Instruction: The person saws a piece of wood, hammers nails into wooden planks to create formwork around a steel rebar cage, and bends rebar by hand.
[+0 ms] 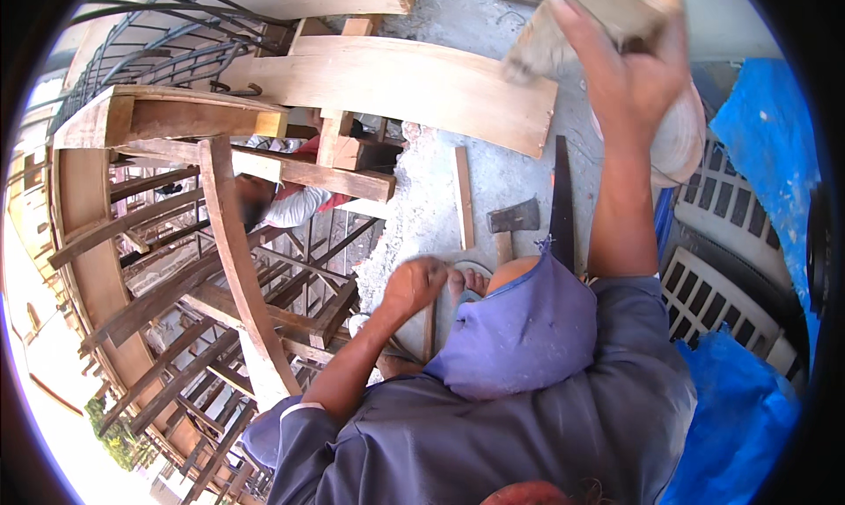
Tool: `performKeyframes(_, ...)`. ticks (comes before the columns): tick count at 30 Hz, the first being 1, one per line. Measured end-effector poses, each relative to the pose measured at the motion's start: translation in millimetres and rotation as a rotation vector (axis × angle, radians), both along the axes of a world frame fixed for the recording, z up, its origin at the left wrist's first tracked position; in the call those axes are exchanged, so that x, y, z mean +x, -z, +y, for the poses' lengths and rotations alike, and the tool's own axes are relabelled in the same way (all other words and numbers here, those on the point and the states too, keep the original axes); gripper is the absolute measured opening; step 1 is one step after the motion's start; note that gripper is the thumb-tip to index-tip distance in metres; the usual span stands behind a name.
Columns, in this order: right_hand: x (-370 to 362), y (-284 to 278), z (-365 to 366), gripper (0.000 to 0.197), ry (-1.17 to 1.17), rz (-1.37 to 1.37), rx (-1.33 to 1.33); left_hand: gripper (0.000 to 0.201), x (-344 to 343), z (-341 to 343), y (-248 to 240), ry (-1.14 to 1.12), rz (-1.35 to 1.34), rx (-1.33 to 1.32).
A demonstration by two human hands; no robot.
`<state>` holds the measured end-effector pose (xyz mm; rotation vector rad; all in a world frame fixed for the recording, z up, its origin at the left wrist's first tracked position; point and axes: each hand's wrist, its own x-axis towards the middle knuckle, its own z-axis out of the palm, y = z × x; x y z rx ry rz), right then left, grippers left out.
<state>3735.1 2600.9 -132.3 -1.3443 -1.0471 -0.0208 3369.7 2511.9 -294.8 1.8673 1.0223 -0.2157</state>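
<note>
At the upper right, my right hand (pixel 638 91) is raised and closed around a short piece of wood (pixel 563 25), which is smeared by motion. My left hand (pixel 415 285) is closed in a fist by my foot, at the concrete edge. A thin wooden stick (pixel 429 332) shows just below that fist; whether the fingers grip it I cannot tell. Between my arms a hatchet (pixel 513 216) lies on the concrete, its handle partly behind my knee. Right of it lies a long dark tapered blade (pixel 562 201), and to its left a narrow wood strip (pixel 463 197).
A wide plywood board (pixel 414 87) spans the far side. On the left, timber framing (pixel 242 250) drops below the slab edge, with another person (pixel 295 208) among the beams. Bent steel bars (pixel 167 39) stand at the upper left. Blue sheeting (pixel 731 417) and slotted plastic crates (pixel 722 298) lie right.
</note>
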Motion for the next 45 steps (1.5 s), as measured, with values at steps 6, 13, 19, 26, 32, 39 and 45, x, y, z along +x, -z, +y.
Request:
performKeyframes(6, -11.9, -7.4, -71.4, 0.063, -0.131, 0.356, 0.06, 0.081, 92.0, 56.3, 11.5, 0.139, -0.155, 0.535)
performKeyframes(13, -29.4, 49.8, -73.0, 0.069, -0.232, 0.536, -0.197, 0.064, 105.0, 88.4, 44.7, 0.086, -0.134, 0.545)
performKeyframes(19, -44.7, 82.4, -48.2, 0.077, -0.109, 0.501, -0.318, 0.042, 28.8, 97.0, 49.6, -0.665, -0.444, -0.073)
performKeyframes(26, -54.1, 104.9, -34.9, 0.081, -0.183, 0.992, -0.246, 0.024, -59.7, 111.7, -58.3, -0.433, -0.3, -0.084)
performKeyframes(32, -132.2, 178.9, -50.5, 0.083, -0.151, 0.852, -0.622, 0.021, -108.7, 34.7, 4.7, -0.11, -0.007, -0.176)
performKeyframes(39, -171.4, 225.4, -73.6, 0.119, -0.093, 0.623, -0.959, 0.054, -79.1, -5.6, -4.7, -0.159, -0.035, -0.148)
performKeyframes(45, -173.6, 211.4, -62.1, 0.131, -0.106, 0.654, -1.139, 0.083, -16.0, -31.4, 7.7, -0.279, -0.036, -0.043)
